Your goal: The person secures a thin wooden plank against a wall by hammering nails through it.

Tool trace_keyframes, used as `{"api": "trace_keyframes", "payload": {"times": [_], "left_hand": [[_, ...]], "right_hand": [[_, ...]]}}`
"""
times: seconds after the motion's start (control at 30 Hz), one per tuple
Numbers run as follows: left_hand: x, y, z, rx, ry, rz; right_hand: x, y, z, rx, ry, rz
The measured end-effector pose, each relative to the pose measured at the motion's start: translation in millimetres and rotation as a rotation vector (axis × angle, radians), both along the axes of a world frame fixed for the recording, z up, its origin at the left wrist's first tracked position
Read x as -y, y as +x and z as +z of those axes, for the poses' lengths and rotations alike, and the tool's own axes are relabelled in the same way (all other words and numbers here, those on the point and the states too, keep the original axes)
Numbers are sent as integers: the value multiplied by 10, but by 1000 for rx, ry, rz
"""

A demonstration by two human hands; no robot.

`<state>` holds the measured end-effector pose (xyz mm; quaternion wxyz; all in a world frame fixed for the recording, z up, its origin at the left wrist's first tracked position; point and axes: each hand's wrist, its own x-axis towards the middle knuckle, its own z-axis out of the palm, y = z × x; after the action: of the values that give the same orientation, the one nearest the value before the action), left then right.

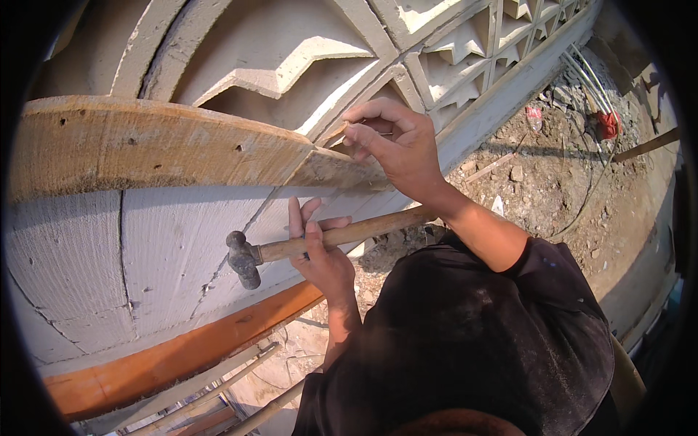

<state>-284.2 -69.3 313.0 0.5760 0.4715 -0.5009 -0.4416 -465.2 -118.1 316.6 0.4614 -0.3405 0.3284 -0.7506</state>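
My left hand (pixel 327 265) grips a ball-peen hammer (pixel 371 227) by its wooden handle, close below the dark metal head. Its thumb crosses the handle, and some fingers stretch up behind it. The handle slants up to the right, its far end passing behind my right forearm. Above it, my right hand (pixel 396 142) is closed in a pinch beside the right end of a long wooden board (pixel 163 145). Something thin shows between those fingers, too small to make out. The board lies along the wall, over pale grooved blocks (pixel 185 247), with several small dark holes in its face.
Cast blocks with star-like openings (pixel 280 76) rise beyond the board. An orange-brown beam (pixel 182 349) runs along the lower wall, with poles (pixel 269 407) below it. At right, rubble ground (pixel 560 189) holds stones, a cable, pale pipes (pixel 592 80) and a red object (pixel 609 125).
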Motion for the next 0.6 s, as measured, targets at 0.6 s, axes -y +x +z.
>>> {"api": "trace_keyframes", "payload": {"times": [0.6], "left_hand": [[8, -143, 79, 46, -14, 17]], "right_hand": [[160, 166, -89, -487, -183, -444]]}}
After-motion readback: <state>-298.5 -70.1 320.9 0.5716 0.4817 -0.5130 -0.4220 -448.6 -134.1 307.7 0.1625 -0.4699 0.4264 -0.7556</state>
